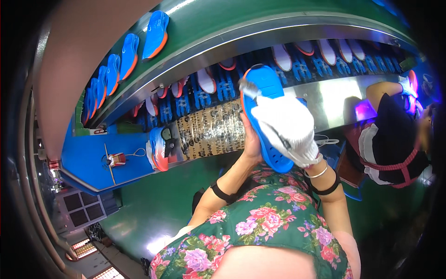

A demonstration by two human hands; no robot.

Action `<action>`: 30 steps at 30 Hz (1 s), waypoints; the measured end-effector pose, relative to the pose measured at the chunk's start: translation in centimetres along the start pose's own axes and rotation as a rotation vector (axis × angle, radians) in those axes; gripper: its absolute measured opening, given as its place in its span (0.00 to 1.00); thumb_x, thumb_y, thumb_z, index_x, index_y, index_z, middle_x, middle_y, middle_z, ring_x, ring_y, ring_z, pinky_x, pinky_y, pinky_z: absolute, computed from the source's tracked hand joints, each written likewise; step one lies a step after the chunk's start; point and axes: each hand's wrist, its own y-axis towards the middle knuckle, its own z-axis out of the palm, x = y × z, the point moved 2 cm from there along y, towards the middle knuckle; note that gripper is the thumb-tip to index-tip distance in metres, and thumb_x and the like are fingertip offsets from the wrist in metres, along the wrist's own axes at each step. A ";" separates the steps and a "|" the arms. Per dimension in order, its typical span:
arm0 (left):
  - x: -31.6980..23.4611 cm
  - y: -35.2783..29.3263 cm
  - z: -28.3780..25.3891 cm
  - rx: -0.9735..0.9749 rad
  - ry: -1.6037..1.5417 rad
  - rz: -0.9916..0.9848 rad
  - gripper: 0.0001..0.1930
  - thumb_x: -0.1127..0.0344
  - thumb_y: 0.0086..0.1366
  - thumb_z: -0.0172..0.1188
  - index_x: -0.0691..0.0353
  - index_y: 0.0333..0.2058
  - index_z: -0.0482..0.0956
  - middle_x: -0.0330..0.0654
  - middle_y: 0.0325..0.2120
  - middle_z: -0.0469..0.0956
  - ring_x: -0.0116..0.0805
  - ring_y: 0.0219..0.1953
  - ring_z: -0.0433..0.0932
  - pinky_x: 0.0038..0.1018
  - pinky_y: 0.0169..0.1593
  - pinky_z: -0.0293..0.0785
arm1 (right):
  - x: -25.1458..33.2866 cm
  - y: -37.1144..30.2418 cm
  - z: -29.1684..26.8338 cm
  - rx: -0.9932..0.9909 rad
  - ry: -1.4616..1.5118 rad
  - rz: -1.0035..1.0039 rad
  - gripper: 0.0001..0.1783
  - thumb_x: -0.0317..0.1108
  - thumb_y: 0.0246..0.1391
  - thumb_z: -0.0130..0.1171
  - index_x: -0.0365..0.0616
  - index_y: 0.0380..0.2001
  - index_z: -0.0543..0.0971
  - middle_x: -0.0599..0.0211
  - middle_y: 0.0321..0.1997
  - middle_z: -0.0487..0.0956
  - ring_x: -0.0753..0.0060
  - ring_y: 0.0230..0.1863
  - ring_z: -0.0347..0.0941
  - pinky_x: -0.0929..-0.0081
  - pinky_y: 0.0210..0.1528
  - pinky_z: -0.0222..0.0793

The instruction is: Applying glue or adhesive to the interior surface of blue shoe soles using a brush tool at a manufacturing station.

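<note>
A blue shoe sole with an orange edge [267, 80] is held up in front of me, tilted, its toe end pointing away. My left hand [251, 139] is closed around the sole's left edge from below. My right hand [287, 126], in a white knitted glove, is closed on a brush [251, 89]. The bristles touch the sole's upper left side, near the toe. The glove covers the middle of the sole, and the brush handle is mostly hidden inside the grip.
Blue soles [129, 56] stand along the green upper belt [200, 18]. Beneath it, shoe uppers [206, 80] sit beside blue racks [226, 87]. A white and coral shoe [159, 151] stands by the blue side table [88, 160]. At right, a co-worker [388, 135] handles a shoe.
</note>
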 end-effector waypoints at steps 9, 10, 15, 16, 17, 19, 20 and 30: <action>-0.9 -0.1 1.4 -0.024 -0.008 0.030 0.53 0.17 0.63 0.29 0.55 0.72 0.54 0.47 0.67 0.65 0.46 0.68 0.67 0.45 0.69 0.66 | -1.1 -0.5 -0.6 -0.012 -0.023 0.006 0.15 0.23 0.47 0.69 0.41 0.42 0.87 0.54 0.45 0.86 0.56 0.45 0.83 0.65 0.50 0.78; -1.0 0.0 1.3 -0.054 0.022 0.041 0.54 0.17 0.63 0.28 0.56 0.72 0.55 0.48 0.67 0.65 0.46 0.68 0.67 0.45 0.69 0.66 | -0.6 -1.0 -0.4 0.011 -0.013 -0.030 0.16 0.25 0.47 0.69 0.43 0.43 0.87 0.55 0.46 0.86 0.54 0.45 0.82 0.64 0.50 0.77; -2.0 0.6 1.7 -0.018 0.098 0.107 0.55 0.15 0.61 0.31 0.55 0.72 0.55 0.46 0.68 0.65 0.45 0.68 0.67 0.46 0.68 0.67 | -2.9 -1.6 -0.7 -0.086 0.363 0.129 0.12 0.25 0.47 0.71 0.43 0.39 0.87 0.58 0.42 0.86 0.59 0.38 0.83 0.66 0.43 0.78; -1.8 0.9 1.4 -0.029 0.034 0.094 0.55 0.15 0.61 0.32 0.55 0.72 0.54 0.46 0.68 0.65 0.45 0.68 0.66 0.46 0.69 0.66 | -3.2 -1.6 -0.8 -0.122 0.336 0.154 0.13 0.25 0.47 0.71 0.43 0.39 0.88 0.58 0.43 0.86 0.59 0.39 0.83 0.67 0.43 0.78; -1.8 1.1 1.2 -0.039 -0.029 0.083 0.55 0.15 0.61 0.32 0.55 0.73 0.54 0.46 0.68 0.64 0.45 0.68 0.66 0.46 0.69 0.65 | -3.3 -1.7 -1.0 -0.158 0.307 0.178 0.13 0.25 0.48 0.71 0.43 0.40 0.88 0.57 0.43 0.86 0.59 0.40 0.82 0.67 0.43 0.78; -1.7 1.0 0.8 0.008 0.071 0.063 0.55 0.15 0.61 0.33 0.54 0.73 0.53 0.46 0.68 0.64 0.46 0.68 0.66 0.47 0.70 0.65 | -1.9 -1.5 -1.7 -0.002 0.104 -0.024 0.18 0.24 0.47 0.70 0.45 0.45 0.87 0.58 0.45 0.86 0.59 0.43 0.81 0.64 0.45 0.78; -1.3 1.2 -0.6 -0.002 0.050 0.032 0.55 0.15 0.61 0.33 0.53 0.73 0.53 0.46 0.68 0.64 0.46 0.68 0.67 0.47 0.69 0.65 | -1.5 -2.1 -1.2 0.016 0.103 -0.052 0.19 0.25 0.47 0.70 0.46 0.46 0.87 0.59 0.46 0.86 0.58 0.42 0.81 0.64 0.45 0.78; -0.8 1.3 -0.9 -0.078 -0.007 0.057 0.56 0.13 0.58 0.35 0.57 0.68 0.60 0.50 0.56 0.74 0.44 0.56 0.76 0.44 0.61 0.73 | -1.6 -3.9 -1.9 0.069 0.147 -0.032 0.15 0.25 0.48 0.69 0.45 0.43 0.87 0.58 0.44 0.86 0.59 0.44 0.83 0.66 0.45 0.78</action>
